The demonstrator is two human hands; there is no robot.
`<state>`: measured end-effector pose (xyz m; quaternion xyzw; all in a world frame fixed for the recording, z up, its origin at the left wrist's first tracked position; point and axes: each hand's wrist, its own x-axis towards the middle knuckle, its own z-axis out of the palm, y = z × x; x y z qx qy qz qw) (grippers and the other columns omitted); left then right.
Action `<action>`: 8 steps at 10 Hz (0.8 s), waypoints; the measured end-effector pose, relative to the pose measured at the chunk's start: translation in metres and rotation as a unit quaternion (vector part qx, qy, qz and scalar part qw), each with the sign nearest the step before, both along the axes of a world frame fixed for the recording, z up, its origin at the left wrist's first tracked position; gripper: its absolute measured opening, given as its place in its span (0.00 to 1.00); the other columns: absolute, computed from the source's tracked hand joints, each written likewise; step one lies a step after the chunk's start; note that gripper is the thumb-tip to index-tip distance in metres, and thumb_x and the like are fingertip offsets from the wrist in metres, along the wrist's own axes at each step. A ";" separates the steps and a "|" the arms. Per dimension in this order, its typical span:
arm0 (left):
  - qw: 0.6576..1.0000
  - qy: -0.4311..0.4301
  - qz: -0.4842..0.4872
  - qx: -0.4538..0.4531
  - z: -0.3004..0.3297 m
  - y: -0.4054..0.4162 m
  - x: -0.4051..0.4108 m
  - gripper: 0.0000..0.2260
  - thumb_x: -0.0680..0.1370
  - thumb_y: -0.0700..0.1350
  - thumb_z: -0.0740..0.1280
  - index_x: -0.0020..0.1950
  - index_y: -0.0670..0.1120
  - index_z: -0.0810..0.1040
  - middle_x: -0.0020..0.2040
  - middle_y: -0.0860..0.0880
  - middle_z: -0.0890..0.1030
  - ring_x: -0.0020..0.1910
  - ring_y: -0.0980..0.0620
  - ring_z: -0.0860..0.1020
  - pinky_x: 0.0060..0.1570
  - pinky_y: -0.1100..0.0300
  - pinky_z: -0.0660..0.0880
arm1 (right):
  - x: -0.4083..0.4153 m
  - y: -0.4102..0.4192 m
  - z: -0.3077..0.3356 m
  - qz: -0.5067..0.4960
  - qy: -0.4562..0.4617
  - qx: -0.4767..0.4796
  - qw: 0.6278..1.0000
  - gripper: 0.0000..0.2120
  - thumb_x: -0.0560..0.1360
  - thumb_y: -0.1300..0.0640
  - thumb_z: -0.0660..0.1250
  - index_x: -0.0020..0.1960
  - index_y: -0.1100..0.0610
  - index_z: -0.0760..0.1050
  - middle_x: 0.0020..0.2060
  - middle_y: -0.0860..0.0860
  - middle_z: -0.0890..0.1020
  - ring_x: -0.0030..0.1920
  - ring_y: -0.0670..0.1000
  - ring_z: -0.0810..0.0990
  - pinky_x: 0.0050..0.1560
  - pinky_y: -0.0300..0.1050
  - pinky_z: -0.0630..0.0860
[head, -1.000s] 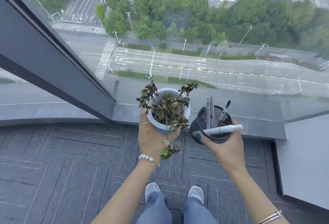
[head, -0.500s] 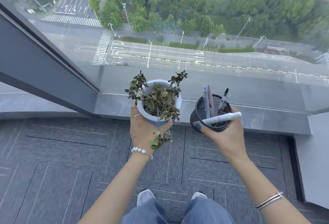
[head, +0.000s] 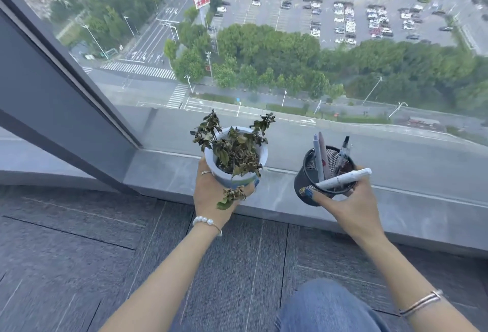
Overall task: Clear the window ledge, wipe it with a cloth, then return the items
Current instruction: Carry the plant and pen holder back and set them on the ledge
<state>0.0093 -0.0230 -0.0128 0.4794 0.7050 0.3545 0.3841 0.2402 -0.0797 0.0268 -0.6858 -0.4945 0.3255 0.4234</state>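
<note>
My left hand (head: 211, 199) grips a white pot (head: 221, 172) with a wilted, dry-leaved plant (head: 235, 152), held over the grey window ledge (head: 163, 173). My right hand (head: 351, 205) grips a black mesh pen holder (head: 307, 173) with several pens in it; a white marker (head: 343, 179) lies across its rim under my thumb. Both items hang just above the ledge, side by side. I cannot tell whether either one touches the ledge. No cloth is in view.
A large glass pane (head: 290, 54) rises right behind the ledge, with a dark slanted window frame (head: 52, 99) at the left. Grey carpet tiles (head: 79, 252) cover the floor below. My knee in blue jeans (head: 324, 308) shows at the bottom.
Both hands have carried the pot and the pen holder forward, from above the carpet to above the ledge. The camera has come closer to the window.
</note>
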 end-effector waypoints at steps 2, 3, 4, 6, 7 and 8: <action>0.994 -0.055 -0.061 0.068 0.006 -0.056 -0.027 0.34 0.64 0.46 0.78 0.65 0.43 0.68 0.62 0.46 0.76 0.60 0.56 0.75 0.53 0.67 0.72 | -0.004 -0.051 0.006 0.001 0.007 0.008 1.000 0.17 0.60 0.56 0.81 0.42 0.56 0.76 0.43 0.52 0.80 0.45 0.46 0.80 0.53 0.49 0.78; 0.989 -0.023 -0.038 0.142 0.033 -0.080 -0.025 0.35 0.61 0.45 0.80 0.63 0.44 0.68 0.57 0.52 0.76 0.52 0.71 0.72 0.49 0.82 0.64 | -0.008 -0.077 0.032 -0.005 0.012 0.021 1.000 0.21 0.61 0.58 0.80 0.42 0.46 0.70 0.43 0.53 0.81 0.44 0.43 0.80 0.50 0.42 0.77; 0.991 -0.023 -0.028 0.132 0.085 -0.081 -0.015 0.37 0.58 0.56 0.77 0.63 0.49 0.68 0.57 0.56 0.76 0.54 0.65 0.74 0.49 0.82 0.64 | 0.002 -0.079 0.087 -0.007 0.002 0.016 1.000 0.23 0.61 0.59 0.80 0.42 0.43 0.68 0.42 0.50 0.81 0.44 0.43 0.80 0.48 0.37 0.74; 0.988 -0.036 -0.015 0.152 0.110 -0.100 -0.007 0.37 0.56 0.59 0.76 0.62 0.53 0.68 0.59 0.58 0.77 0.59 0.62 0.74 0.55 0.73 0.67 | 0.010 -0.102 0.114 0.006 -0.010 0.022 1.000 0.23 0.61 0.59 0.80 0.42 0.44 0.68 0.42 0.47 0.80 0.42 0.37 0.79 0.45 0.33 0.72; 0.987 -0.017 -0.017 0.159 0.133 -0.094 -0.006 0.36 0.58 0.59 0.76 0.62 0.53 0.68 0.59 0.57 0.77 0.59 0.62 0.74 0.56 0.73 0.68 | 0.014 -0.093 0.134 0.006 -0.014 0.035 0.999 0.23 0.61 0.59 0.80 0.42 0.44 0.68 0.42 0.47 0.80 0.42 0.38 0.79 0.43 0.31 0.74; 0.988 0.001 -0.004 0.157 0.148 -0.094 -0.008 0.33 0.58 0.59 0.76 0.59 0.55 0.67 0.58 0.57 0.77 0.57 0.63 0.74 0.53 0.79 0.65 | 0.013 -0.089 0.151 0.016 -0.020 0.039 0.999 0.22 0.62 0.60 0.80 0.41 0.45 0.68 0.41 0.48 0.79 0.42 0.38 0.79 0.44 0.33 0.73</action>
